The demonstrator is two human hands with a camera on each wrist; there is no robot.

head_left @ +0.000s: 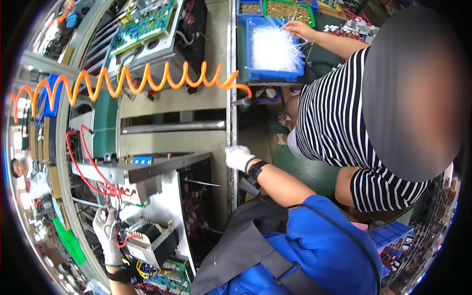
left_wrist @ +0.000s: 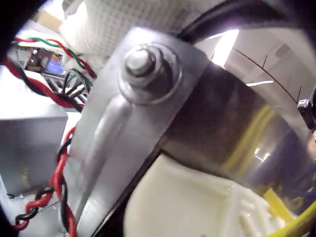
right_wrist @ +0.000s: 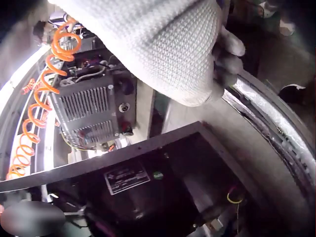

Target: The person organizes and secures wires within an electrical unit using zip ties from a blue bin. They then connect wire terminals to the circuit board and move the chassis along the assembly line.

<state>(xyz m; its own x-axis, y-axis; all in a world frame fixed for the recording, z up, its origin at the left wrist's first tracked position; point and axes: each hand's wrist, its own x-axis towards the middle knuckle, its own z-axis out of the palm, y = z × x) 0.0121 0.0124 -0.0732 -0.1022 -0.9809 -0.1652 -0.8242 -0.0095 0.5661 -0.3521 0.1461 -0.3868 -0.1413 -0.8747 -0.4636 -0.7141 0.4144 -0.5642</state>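
Observation:
My gloved left hand (head_left: 106,236) is at the side of an opened metal power unit, its fingertips among red and black wires (head_left: 114,195). Whether it grips them I cannot tell. In the left wrist view its white glove (left_wrist: 113,29) shows behind a metal bracket (left_wrist: 133,118) with a bolt and nut. Twisted red and black wires (left_wrist: 61,182) run beside the bracket. A black transformer (head_left: 160,238) sits just right of that hand. My gloved right hand (head_left: 239,157) hangs over the bench edge with loosely bent fingers (right_wrist: 229,61), beyond the unit's dark panel (right_wrist: 148,197).
A coiled orange air hose (head_left: 147,81) stretches across the line. Beyond it sits another unit with a green circuit board (head_left: 145,29). Another person in a striped dress (head_left: 329,103) reaches into a blue bin (head_left: 275,73) of white ties. A metal rail (head_left: 232,118) edges the bench.

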